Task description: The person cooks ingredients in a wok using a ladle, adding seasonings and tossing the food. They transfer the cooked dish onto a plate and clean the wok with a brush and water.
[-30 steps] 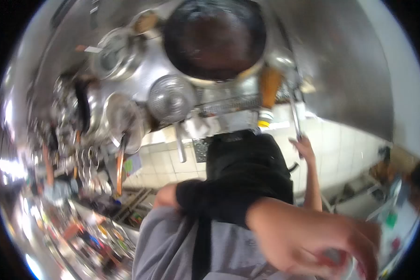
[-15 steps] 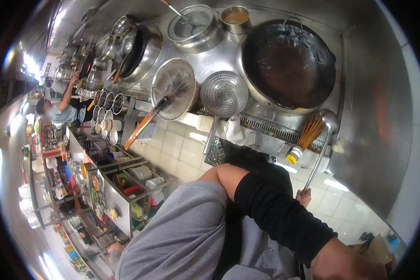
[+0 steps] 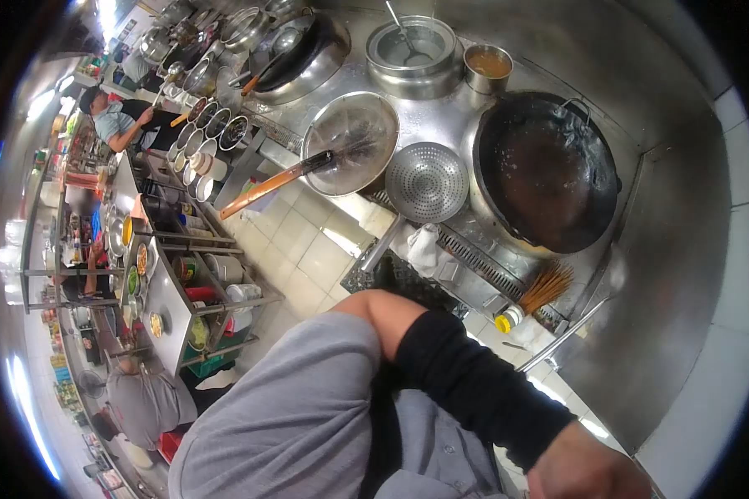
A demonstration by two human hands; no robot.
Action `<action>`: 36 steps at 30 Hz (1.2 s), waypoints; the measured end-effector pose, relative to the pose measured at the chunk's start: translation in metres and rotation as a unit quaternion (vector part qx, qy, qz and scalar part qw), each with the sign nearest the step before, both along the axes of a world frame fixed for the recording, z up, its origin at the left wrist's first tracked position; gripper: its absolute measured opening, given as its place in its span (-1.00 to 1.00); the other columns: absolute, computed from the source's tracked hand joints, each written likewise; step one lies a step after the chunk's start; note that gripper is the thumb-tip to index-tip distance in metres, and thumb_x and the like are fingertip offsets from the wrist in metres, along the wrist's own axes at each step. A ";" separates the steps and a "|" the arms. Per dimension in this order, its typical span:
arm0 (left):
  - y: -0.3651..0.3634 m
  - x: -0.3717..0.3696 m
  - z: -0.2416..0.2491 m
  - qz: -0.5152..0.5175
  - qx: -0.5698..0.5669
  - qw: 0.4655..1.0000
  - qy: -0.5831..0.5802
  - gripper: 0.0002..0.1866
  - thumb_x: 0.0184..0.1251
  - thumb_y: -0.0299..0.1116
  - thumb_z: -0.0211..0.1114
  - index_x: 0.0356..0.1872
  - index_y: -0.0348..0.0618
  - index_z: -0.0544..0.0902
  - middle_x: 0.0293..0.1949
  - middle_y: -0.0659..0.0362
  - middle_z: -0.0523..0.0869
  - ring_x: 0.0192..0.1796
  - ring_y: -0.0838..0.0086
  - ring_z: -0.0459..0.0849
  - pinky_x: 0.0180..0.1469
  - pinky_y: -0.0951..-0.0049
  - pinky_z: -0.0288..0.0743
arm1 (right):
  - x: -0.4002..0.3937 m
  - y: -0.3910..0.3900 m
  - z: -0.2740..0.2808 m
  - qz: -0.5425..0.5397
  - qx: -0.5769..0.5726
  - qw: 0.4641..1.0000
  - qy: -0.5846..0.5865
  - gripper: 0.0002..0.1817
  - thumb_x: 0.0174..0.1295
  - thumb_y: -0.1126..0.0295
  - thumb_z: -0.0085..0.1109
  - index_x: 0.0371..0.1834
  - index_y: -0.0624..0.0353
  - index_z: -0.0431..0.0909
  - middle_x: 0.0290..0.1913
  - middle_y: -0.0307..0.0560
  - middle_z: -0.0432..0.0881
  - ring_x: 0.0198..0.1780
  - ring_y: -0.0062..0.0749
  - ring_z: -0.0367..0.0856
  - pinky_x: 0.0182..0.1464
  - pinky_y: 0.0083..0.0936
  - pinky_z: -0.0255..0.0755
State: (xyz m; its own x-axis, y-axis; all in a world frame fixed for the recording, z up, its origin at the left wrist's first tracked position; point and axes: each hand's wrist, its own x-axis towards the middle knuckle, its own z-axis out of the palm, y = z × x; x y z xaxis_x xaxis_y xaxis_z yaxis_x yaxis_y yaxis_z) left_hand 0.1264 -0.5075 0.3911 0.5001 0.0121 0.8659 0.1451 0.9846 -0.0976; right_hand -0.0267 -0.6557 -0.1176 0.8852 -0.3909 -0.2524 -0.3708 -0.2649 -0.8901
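My left hand [image 3: 587, 470] is at the lower right, at the end of a forearm in a black sleeve that crosses my body. The frame's bottom edge cuts it off, so its fingers do not show clearly. A long-handled metal ladle [image 3: 562, 338] slants up beside the stove, its bowl blurred against the steel side wall. The lower end of its handle disappears behind my left forearm, and my right hand is hidden. Ahead, a large black wok [image 3: 549, 179] holds dark liquid. A perforated skimmer [image 3: 427, 181] and a wood-handled mesh strainer [image 3: 354, 141] lie to its left.
A bamboo brush [image 3: 548, 283], a yellow-capped bottle [image 3: 508, 318] and a white cloth [image 3: 424, 249] sit along the stove's front edge. Behind are a steel pot [image 3: 414, 71] and a smaller container [image 3: 488, 69]. A food counter [image 3: 168, 312] stands left; co-workers [image 3: 116, 121] are beyond.
My view has turned, shifting the stove right and down and showing more of the left side. My right hand, earlier visible gripping the ladle's handle, is now hidden behind my left forearm.
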 end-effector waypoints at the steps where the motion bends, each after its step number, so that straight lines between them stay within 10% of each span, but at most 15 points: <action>1: 0.015 -0.001 -0.001 -0.007 0.037 0.999 -0.007 -0.43 0.51 -0.32 0.10 0.42 -0.49 0.40 0.39 -0.24 0.44 0.36 0.03 0.49 0.37 0.14 0.40 | 0.017 0.024 0.039 0.006 0.012 1.000 0.004 -0.84 0.23 0.65 0.09 -0.27 0.18 0.34 -0.60 -0.27 0.31 -0.69 -0.59 0.29 -0.66 -0.55 0.23; 7: 0.138 -0.016 -0.028 -0.040 0.288 0.951 -0.102 -0.45 0.46 -0.57 0.02 0.48 -0.41 0.38 0.41 -0.17 0.39 0.35 0.05 0.45 0.37 0.19 0.35 | 0.135 0.135 0.243 0.151 0.093 0.984 0.022 -0.80 0.51 0.45 0.12 0.09 0.25 0.44 -0.61 -0.30 0.37 -0.74 -0.67 0.33 -0.76 -0.62 0.22; 13: 0.308 -0.062 -0.084 0.006 0.536 0.835 -0.121 -0.39 0.41 -0.73 0.07 0.50 -0.32 0.41 0.41 -0.10 0.40 0.33 0.07 0.44 0.36 0.22 0.34 | 0.173 0.236 0.309 0.217 0.485 0.839 0.115 -0.81 0.53 0.40 0.13 0.09 0.20 0.49 -0.63 -0.36 0.33 -0.76 -0.73 0.18 -0.78 -0.62 0.07; 16: 0.362 -0.092 -0.070 0.131 0.601 0.788 -0.007 -0.60 0.48 -0.59 0.17 0.29 -0.46 0.61 0.17 -0.15 0.64 0.18 0.04 0.61 0.27 0.15 0.43 | 0.168 0.304 0.284 0.281 0.252 0.924 0.055 -0.78 0.46 0.41 0.18 0.08 0.22 0.52 -0.57 -0.27 0.43 -0.72 -0.64 0.34 -0.74 -0.55 0.21; 23: 0.393 -0.123 -0.046 0.234 0.358 0.893 0.137 -0.64 0.54 -0.43 0.14 0.10 -0.61 0.66 -0.02 -0.30 0.71 -0.03 -0.01 0.74 0.10 0.12 0.58 | 0.085 0.327 0.217 0.136 -0.142 0.975 -0.100 -0.75 0.38 0.48 0.23 0.07 0.31 0.54 -0.42 0.00 0.66 -0.51 -0.56 0.55 -0.44 -0.43 0.43; 34: 0.347 -0.121 -0.009 0.251 0.312 0.910 0.113 -0.53 0.54 -0.25 0.14 0.10 -0.62 0.63 0.01 -0.38 0.70 -0.12 -0.02 0.77 -0.01 0.11 0.69 | -0.014 0.133 0.089 -0.039 -0.290 0.951 0.099 -0.85 0.35 0.48 0.15 -0.12 0.35 0.54 -0.45 0.14 0.66 -0.37 -0.28 0.76 -0.34 -0.28 0.61; 36: 0.342 -0.102 -0.032 0.248 0.374 0.890 0.076 -0.52 0.49 -0.27 0.15 0.10 -0.63 0.63 0.00 -0.41 0.70 -0.15 -0.06 0.78 -0.02 0.08 0.69 | -0.019 0.104 0.034 -0.020 -0.398 0.917 0.031 -0.74 0.37 0.47 0.10 0.05 0.38 0.54 -0.37 0.27 0.69 -0.34 0.08 0.74 -0.30 -0.08 0.59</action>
